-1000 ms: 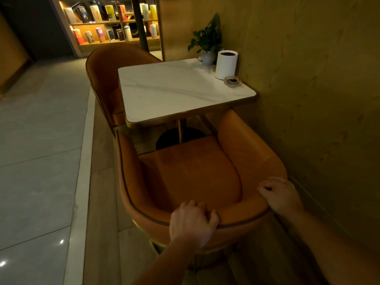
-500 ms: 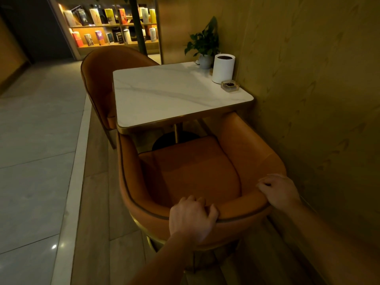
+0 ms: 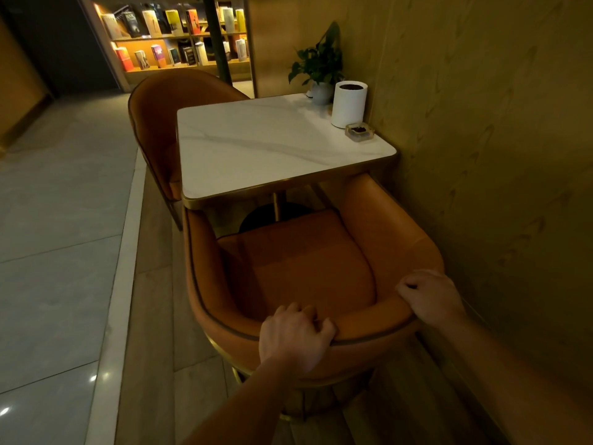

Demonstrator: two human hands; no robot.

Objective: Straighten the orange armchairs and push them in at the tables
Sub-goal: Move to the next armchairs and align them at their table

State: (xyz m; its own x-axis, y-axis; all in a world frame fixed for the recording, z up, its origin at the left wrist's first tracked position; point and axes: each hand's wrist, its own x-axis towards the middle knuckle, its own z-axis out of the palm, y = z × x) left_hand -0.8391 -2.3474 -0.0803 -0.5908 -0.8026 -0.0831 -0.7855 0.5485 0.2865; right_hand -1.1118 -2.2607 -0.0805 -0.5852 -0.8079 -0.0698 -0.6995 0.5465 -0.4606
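Note:
The near orange armchair [image 3: 308, 268] faces a white marble table [image 3: 263, 149] with a gold edge. Its arm fronts reach just under the table's near edge. My left hand [image 3: 293, 337] is closed over the top of the chair's backrest near the middle. On the backrest's right corner my right hand [image 3: 430, 297] is closed too, close to the wall. A second orange armchair [image 3: 160, 123] stands at the table's far left side, with its seat tucked under the tabletop.
A tan wall [image 3: 481, 139] runs along the right of the table and chair. On the table's far right stand a potted plant [image 3: 319, 65], a white cylinder [image 3: 349, 104] and a glass ashtray [image 3: 359, 131]. A pale tiled aisle [image 3: 57, 236] lies left; a bookshelf [image 3: 173, 40] stands at the back.
The near armchair has slid a little further toward the table, its arms now reaching under the edge. Both hands keep the same hold on the backrest.

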